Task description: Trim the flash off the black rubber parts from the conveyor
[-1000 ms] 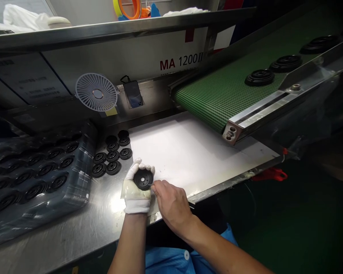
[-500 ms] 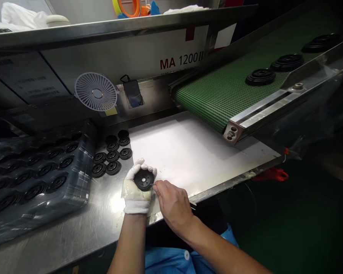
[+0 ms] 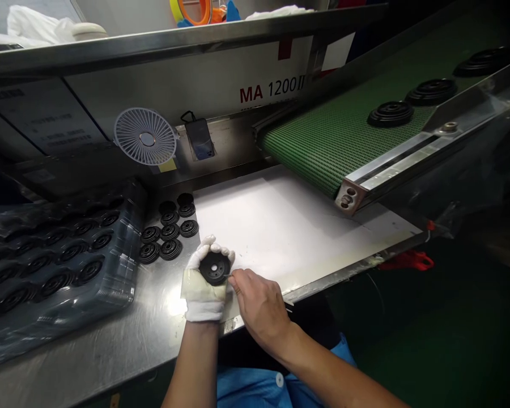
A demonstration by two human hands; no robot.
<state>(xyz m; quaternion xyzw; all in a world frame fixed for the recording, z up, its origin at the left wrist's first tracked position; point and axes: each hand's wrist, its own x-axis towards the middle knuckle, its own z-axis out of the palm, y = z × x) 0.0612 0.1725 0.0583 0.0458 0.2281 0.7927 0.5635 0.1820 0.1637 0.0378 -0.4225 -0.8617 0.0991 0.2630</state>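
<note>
My left hand (image 3: 200,287), in a white glove with a pale yellow palm patch, cups a round black plastic part (image 3: 207,270). Its fingers curl round the far rim, and the face with a small centre hole is turned up. At the part's near right edge is my bare right hand (image 3: 261,303), closed in a pinch on a slim tool (image 3: 229,276). The thin metal tip meets or nearly meets the rim; most of the tool is hidden in the fist, so its exact kind is unclear. Several like black parts (image 3: 170,232) lie left of the glove.
A plastic tray stack (image 3: 110,277) filled with black parts stands left. White sheet (image 3: 255,221) covers the metal table (image 3: 153,306). A green conveyor (image 3: 314,147) slopes in from the right, carrying black parts (image 3: 391,113). Behind are a fan (image 3: 147,139) and phone (image 3: 200,139).
The whole view has shifted very slightly. Both hands keep the same hold, with the tool tip still at the black part's edge.
</note>
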